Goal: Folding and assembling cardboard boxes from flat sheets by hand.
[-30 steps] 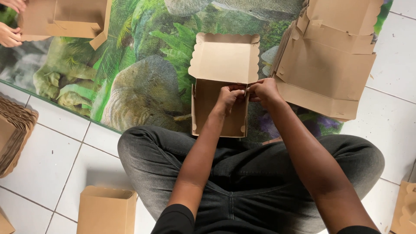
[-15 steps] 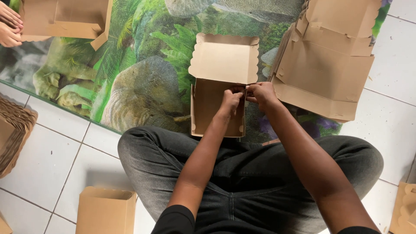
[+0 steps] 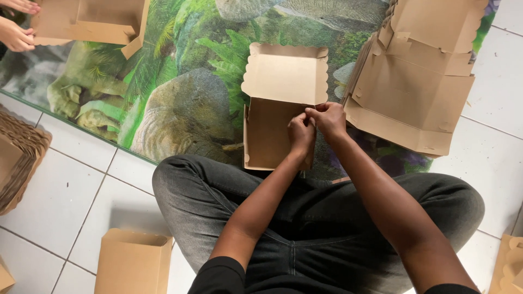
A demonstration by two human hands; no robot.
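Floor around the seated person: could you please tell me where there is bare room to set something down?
Bare white tiles lie between the mat, the knee and the upright box. It is crowded on the right, where the flat carton stack adjoins the open box at both hands.

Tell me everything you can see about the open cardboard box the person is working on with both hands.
The cardboard box is plain brown, thin card, half folded. Its shallow tray lies on the printed jungle mat just ahead of the person's crossed legs. The lid, with scalloped side edges, is flung open away from the person. The left hand and right hand pinch the box's right wall near the hinge. It looks empty inside.
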